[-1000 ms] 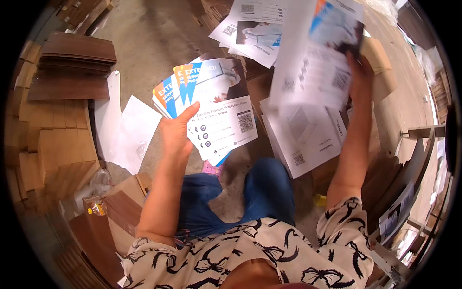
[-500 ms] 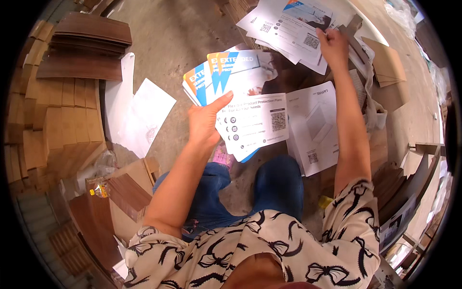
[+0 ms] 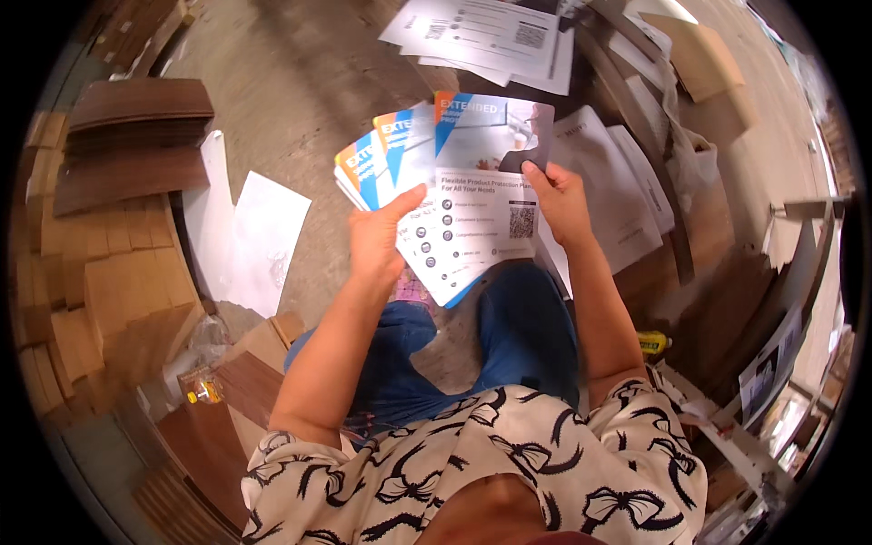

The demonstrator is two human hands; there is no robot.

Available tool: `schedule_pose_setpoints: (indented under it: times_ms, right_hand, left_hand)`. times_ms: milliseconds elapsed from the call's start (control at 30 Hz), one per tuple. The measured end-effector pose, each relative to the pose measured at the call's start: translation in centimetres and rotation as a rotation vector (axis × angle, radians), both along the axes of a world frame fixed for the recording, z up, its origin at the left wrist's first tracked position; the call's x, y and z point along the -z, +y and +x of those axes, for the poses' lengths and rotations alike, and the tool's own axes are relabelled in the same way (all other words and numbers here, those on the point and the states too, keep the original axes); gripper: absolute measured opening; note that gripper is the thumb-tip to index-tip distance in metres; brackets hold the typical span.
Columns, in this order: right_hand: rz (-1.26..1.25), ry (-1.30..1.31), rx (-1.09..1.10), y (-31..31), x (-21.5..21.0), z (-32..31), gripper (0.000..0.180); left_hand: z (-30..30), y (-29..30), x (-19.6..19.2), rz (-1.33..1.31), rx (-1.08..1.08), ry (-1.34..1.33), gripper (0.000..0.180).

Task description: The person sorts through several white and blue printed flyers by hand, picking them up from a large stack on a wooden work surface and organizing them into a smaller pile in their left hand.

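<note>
Several leaflets (image 3: pixel 459 195) were left in hand, 12 o'clock of the knees (image 3: pixel 529 318) — left hand (image 3: pixel 377 241) grip clasped them, right hand (image 3: pixel 565 204) pinched the top one's edge, not yet separated. Matching sheet (image 3: pixel 490 32) lay apparently done on papers (image 3: pixel 561 68), farther 12 o'clock.

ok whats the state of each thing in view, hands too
left hand: closed on the leaflets
right hand: pinching the front leaflet's right edge
leaflets: fanned out, overlapping, printed faces showing
printed papers: loosely piled, edges uneven
white sheet: lying unfolded on the floor
dark brown boards: stacked
yellow-capped bottle: capped, lying on its side
</note>
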State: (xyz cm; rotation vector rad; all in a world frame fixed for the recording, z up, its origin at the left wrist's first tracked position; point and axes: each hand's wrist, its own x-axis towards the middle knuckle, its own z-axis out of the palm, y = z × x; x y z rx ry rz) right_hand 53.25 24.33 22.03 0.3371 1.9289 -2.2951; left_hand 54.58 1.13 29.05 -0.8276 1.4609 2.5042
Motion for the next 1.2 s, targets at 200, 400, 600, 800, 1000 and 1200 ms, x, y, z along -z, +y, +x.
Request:
schedule_pose_setpoints:
  times_ms: [200,400,600,800,1000,1200]
  right_hand:
    - [0.192,-0.186,-0.017,7.1,3.3,4.8,0.031]
    - [1.19,0.001,-0.049,13.2,4.3,3.9,0.029]
    - [1.487,0.209,0.12,14.3,6.1,3.3,0.026]
    - [1.555,0.276,0.12,14.0,6.1,3.9,0.028]
    - [1.497,0.3,0.11,13.5,5.8,4.2,0.028]
    - [1.47,0.19,0.093,14.0,6.2,3.8,0.03]
  left_hand:
    - [0.4,-0.8,-1.6,-0.276,-0.107,0.116,0.047]
    - [0.2,-0.8,-3.2,-0.303,-0.113,0.171,0.049]
    - [1.0,0.5,-2.9,-0.241,-0.02,0.138,0.046]
    - [1.0,0.3,-2.7,-0.197,0.005,0.14,0.046]
    - [0.9,0.5,-2.7,-0.166,0.018,0.133,0.046]
    - [1.1,0.4,-2.3,-0.177,0.016,0.133,0.046]
